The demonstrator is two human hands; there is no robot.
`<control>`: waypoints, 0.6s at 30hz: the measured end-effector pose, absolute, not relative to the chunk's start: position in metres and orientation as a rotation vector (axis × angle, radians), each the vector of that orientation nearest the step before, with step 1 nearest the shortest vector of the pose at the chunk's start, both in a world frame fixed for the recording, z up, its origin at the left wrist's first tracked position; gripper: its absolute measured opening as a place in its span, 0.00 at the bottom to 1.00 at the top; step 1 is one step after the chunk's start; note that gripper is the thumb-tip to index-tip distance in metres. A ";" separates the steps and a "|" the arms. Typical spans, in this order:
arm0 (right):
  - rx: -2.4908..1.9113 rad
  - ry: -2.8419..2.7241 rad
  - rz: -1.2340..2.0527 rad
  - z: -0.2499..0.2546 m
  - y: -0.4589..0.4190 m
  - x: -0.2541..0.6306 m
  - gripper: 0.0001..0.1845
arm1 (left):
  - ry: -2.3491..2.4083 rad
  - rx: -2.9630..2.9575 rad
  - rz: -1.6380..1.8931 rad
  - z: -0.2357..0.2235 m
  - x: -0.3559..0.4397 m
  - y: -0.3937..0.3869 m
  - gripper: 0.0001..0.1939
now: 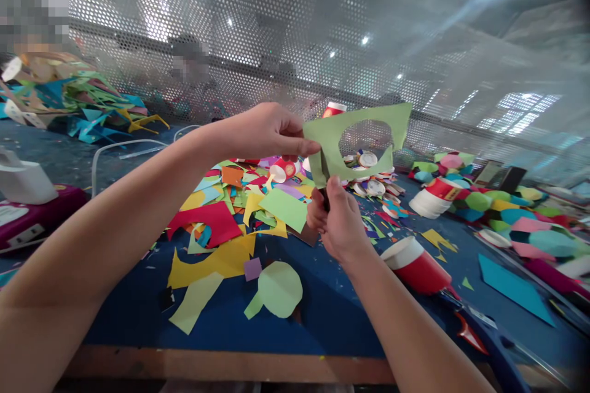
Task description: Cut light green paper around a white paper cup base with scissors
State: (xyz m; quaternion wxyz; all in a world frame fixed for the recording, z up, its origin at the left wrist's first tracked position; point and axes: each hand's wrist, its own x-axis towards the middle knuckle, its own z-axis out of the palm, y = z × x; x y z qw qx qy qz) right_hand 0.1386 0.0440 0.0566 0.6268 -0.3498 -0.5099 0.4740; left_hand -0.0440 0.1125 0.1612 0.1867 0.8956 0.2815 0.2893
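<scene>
Pinched at its left edge by my left hand [276, 133] is a light green sheet of paper [322, 132] with a large round hole cut in it. My right hand [338, 221] is closed just below the sheet's lower left part, around a dark, narrow tool that looks like scissors [326, 187], mostly hidden by the fingers. Its dark blade meets the paper. On the blue table below lies a pale green paper disc [280, 290], beside a small purple square [252, 269] and yellow scraps [225, 259].
Coloured paper scraps [207, 221] pile up in the middle. A red and white paper cup [417, 264] lies right, near a blue glue gun [488, 331]. Paper balls [530, 227] stand at far right. A purple power strip [41, 212] with a white charger [25, 178] is left.
</scene>
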 end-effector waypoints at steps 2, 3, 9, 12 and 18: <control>-0.800 -1.165 1.092 0.056 0.044 0.139 0.37 | 0.722 2.494 0.815 0.162 -0.045 0.111 0.18; -0.799 -1.162 1.096 0.056 0.044 0.139 0.37 | 0.685 2.482 0.820 0.163 -0.045 0.111 0.16; -0.801 -1.136 1.111 0.055 0.045 0.139 0.36 | 0.612 2.422 0.803 0.161 -0.044 0.110 0.10; -0.801 -1.141 1.105 0.055 0.045 0.138 0.36 | 0.643 2.425 0.783 0.159 -0.043 0.110 0.10; -0.813 -1.150 1.080 0.057 0.043 0.138 0.36 | 0.667 2.447 0.807 0.160 -0.043 0.108 0.09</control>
